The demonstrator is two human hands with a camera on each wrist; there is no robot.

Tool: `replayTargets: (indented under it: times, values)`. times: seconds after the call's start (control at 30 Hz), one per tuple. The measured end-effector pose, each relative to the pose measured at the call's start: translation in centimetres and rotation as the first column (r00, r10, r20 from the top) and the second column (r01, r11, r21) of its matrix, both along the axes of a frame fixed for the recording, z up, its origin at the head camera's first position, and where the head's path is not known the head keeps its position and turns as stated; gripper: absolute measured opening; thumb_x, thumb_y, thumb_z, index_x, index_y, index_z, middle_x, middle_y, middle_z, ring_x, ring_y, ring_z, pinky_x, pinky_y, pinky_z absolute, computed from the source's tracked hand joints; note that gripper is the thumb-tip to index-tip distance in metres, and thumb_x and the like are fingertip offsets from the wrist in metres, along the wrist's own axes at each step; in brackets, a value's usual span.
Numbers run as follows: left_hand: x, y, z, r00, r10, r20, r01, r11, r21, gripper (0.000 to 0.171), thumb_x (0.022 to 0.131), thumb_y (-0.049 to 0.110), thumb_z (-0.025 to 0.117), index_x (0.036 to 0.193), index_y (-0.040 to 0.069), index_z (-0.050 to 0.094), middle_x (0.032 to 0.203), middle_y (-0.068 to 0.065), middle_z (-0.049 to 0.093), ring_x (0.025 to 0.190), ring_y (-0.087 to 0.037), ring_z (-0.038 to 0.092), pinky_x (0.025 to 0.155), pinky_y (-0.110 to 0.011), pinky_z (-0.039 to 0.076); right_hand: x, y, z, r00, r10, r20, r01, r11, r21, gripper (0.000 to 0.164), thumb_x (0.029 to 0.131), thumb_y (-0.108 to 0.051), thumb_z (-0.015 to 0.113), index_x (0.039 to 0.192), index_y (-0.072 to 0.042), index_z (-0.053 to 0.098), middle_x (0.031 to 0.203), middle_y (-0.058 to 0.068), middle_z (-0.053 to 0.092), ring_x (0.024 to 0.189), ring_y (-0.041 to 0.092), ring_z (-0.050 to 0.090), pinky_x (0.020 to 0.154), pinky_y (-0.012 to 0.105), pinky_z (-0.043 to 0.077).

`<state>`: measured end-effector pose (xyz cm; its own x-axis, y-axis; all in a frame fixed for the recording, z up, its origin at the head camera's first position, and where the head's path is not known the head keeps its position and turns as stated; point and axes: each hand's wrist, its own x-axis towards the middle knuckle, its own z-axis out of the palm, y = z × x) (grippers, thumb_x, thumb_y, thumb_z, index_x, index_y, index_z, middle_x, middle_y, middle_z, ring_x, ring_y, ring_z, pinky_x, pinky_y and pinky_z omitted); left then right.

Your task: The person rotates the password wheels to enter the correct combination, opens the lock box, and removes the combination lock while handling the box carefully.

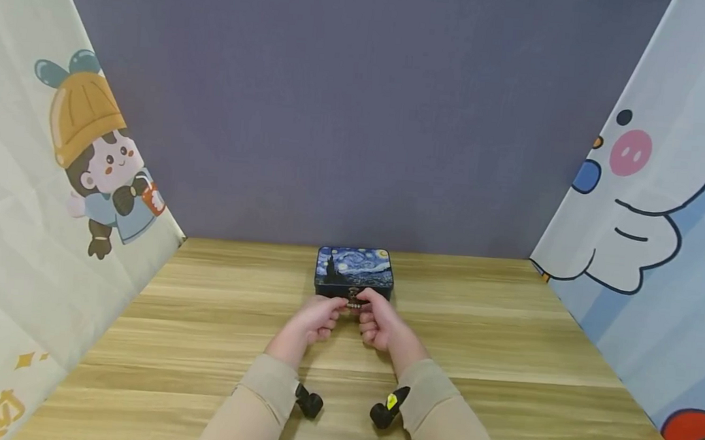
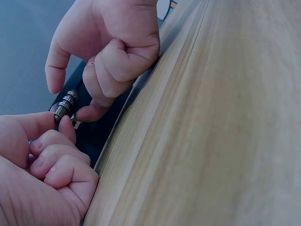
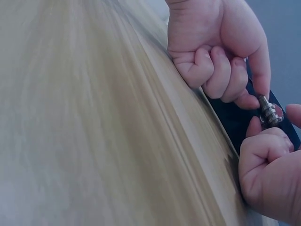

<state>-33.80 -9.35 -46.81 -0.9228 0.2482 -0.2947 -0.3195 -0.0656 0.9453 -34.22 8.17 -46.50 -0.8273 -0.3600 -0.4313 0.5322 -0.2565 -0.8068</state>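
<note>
A small combination padlock [image 2: 67,104] with metal number dials hangs at the front clasp of a dark blue box [image 1: 355,268] with a swirling night-sky painting on its lid. My left hand [image 1: 319,316] pinches one end of the padlock between thumb and index finger, its other fingers curled. On the other side my right hand [image 1: 382,323] has its index fingertip close beside the padlock; whether it touches cannot be told. The right thumb [image 2: 57,75] stands apart from the dials, and the remaining right fingers are curled in. Digits on the dials are too small to read.
The box stands at the back edge of a wooden table [image 1: 208,346], close to a grey-purple panel [image 1: 360,111]. Cartoon-printed cloths flank the table at left [image 1: 8,223] and right [image 1: 650,268]. A black wrist camera [image 1: 309,402] sits at the left cuff, another [image 1: 385,413] at the right.
</note>
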Motion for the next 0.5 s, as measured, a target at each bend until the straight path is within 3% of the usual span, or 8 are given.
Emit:
replayTargets:
  times: [0.2,0.5]
  values:
    - [0.07,-0.01,-0.10,1.000,-0.003,-0.006,0.003,1.000,0.001,0.023,0.099,0.023,0.060,0.090,0.002,0.059,0.058,0.009,0.032,0.044,-0.003,0.023,0.038,-0.019,0.020,0.07,0.55,-0.01,1.000,0.016,0.026,-0.015,1.000,-0.026,0.026,0.087,-0.034,0.059,0.088,-0.009,0.051,0.054,-0.013,0.025,0.040,0.000,0.022,0.036,0.016,0.017]
    - [0.12,-0.09,0.16,1.000,-0.015,0.005,0.014,1.000,0.004,0.022,0.101,0.023,0.059,0.089,0.004,0.059,0.058,0.008,0.033,0.045,-0.004,0.022,0.040,-0.020,0.019,0.25,0.72,0.13,0.999,0.040,-0.003,-0.040,0.999,-0.003,0.033,0.088,-0.035,0.063,0.098,-0.005,0.052,0.055,-0.013,0.026,0.041,0.000,0.021,0.036,0.016,0.019]
